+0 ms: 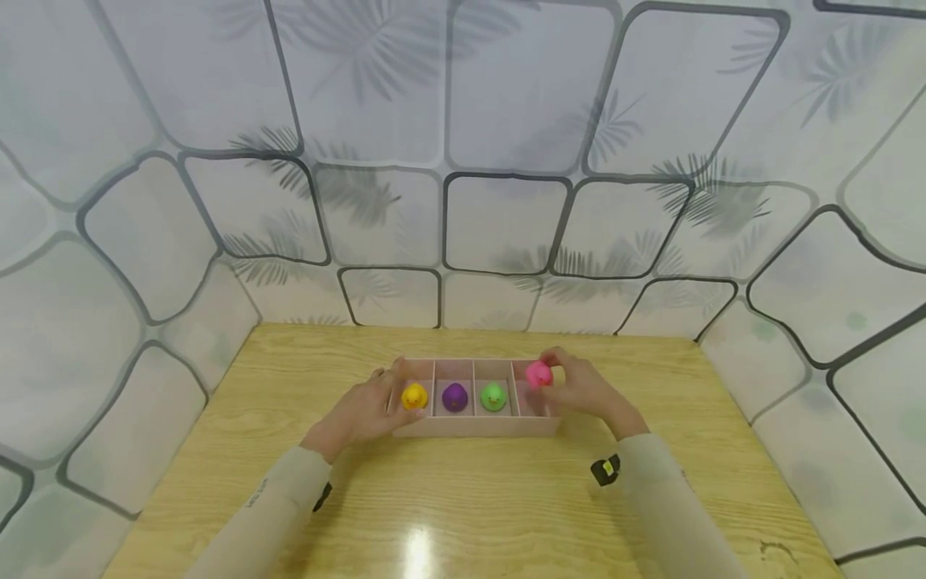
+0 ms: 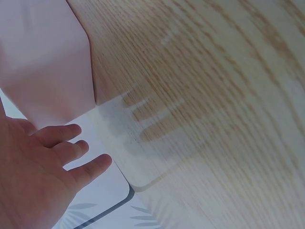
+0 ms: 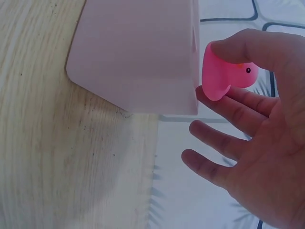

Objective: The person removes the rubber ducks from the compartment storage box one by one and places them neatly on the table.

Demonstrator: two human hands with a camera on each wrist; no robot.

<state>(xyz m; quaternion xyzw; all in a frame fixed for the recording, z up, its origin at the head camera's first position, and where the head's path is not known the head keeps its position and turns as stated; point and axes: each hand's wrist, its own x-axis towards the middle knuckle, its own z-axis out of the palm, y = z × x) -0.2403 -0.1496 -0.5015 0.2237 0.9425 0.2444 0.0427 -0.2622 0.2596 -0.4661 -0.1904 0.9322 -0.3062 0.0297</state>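
Observation:
A long pale pink box (image 1: 473, 426) with several compartments lies on the table. From left to right, a yellow toy duck (image 1: 415, 396), a purple toy duck (image 1: 454, 397) and a green toy duck (image 1: 493, 396) each occupy their own compartment. My left hand (image 1: 365, 408) holds the box's left end, its thumb along the front and a finger at the back corner; its other fingers stretch past the end wall. Between thumb and fingers, my right hand (image 1: 582, 388) pinches a pink toy duck (image 3: 221, 74) over the rightmost compartment.
Beneath the box is a wooden-patterned table (image 1: 463, 498). A white patterned sheet (image 1: 506, 225) rises behind it and along both sides. A small black object (image 1: 605, 470) is beside the right sleeve.

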